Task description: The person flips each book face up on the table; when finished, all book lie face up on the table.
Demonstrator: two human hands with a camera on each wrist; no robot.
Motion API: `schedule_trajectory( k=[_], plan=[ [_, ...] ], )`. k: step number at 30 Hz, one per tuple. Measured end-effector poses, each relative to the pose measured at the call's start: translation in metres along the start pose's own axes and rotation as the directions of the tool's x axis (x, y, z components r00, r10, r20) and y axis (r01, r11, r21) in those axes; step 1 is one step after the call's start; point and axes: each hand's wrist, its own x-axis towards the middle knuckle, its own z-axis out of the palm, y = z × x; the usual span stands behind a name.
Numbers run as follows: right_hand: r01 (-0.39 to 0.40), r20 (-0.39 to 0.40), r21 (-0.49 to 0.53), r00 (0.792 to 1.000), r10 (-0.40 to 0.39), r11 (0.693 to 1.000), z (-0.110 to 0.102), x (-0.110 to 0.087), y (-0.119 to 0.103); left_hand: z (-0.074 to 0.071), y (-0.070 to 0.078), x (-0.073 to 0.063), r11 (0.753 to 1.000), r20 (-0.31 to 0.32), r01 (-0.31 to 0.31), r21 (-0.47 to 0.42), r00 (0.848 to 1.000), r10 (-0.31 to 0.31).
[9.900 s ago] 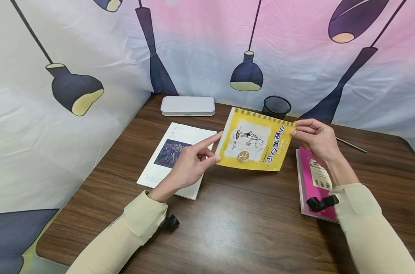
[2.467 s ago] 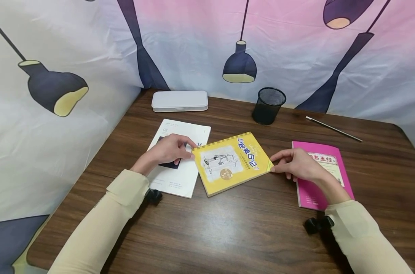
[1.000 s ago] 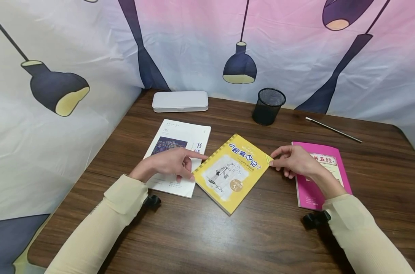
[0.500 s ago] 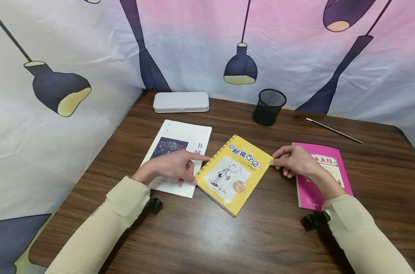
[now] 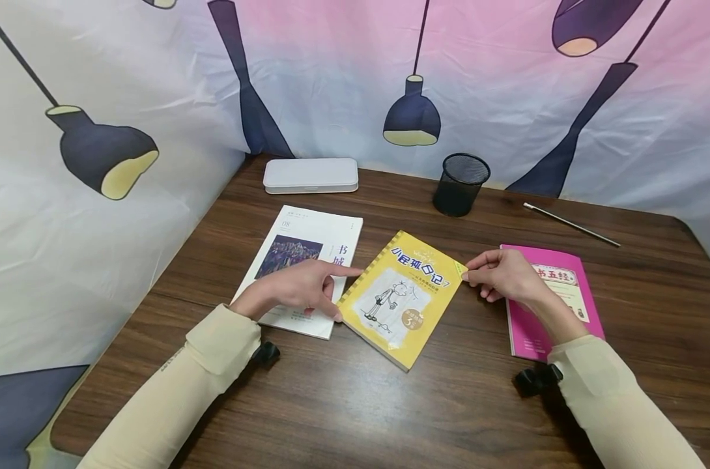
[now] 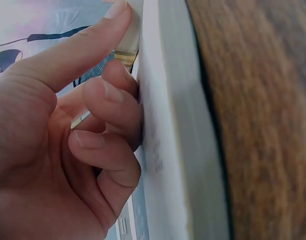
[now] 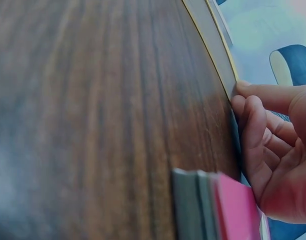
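Leftmost, the white book point(image 5: 293, 251) lies partly beneath the left hand point(image 5: 299, 285), whose index finger and thumb are spread apart against the yellow book point(image 5: 398, 296), touching its left edge without clamping it. That yellow book lies face up and slanted, just beside the white one. At its right corner, the right hand point(image 5: 507, 275) pinches it between thumb and fingers. Good handling probably means a light pinch that spares the cover, even pressure along the left edge, and a wrist clear of the pink book point(image 5: 574, 293).
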Motion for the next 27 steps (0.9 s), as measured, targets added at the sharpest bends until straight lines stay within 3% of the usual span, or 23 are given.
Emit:
schedule_trajectory(
  k=[7, 18, 27],
  plan=[
    [0.0, -0.033, 0.0, 0.999, 0.0, 1.0, 0.0017, 0.0013, -0.0006, 0.0027, 0.0013, 0.0004, 0.999, -0.021, 0.011, 0.038, 1.0, -0.01],
    [0.009, -0.074, -0.019, 0.997, -0.01, 1.0, 0.0056, 0.002, -0.0009, -0.0001, -0.0004, -0.0019, 0.999, 0.027, 0.03, 0.02, 0.999, -0.031],
    [0.042, -0.111, -0.01, 0.993, -0.043, 0.999, 0.0072, 0.0021, -0.0001, 0.003, 0.0039, -0.0009, 0.995, -0.005, 0.016, 0.1, 1.0, -0.016]
  ],
)
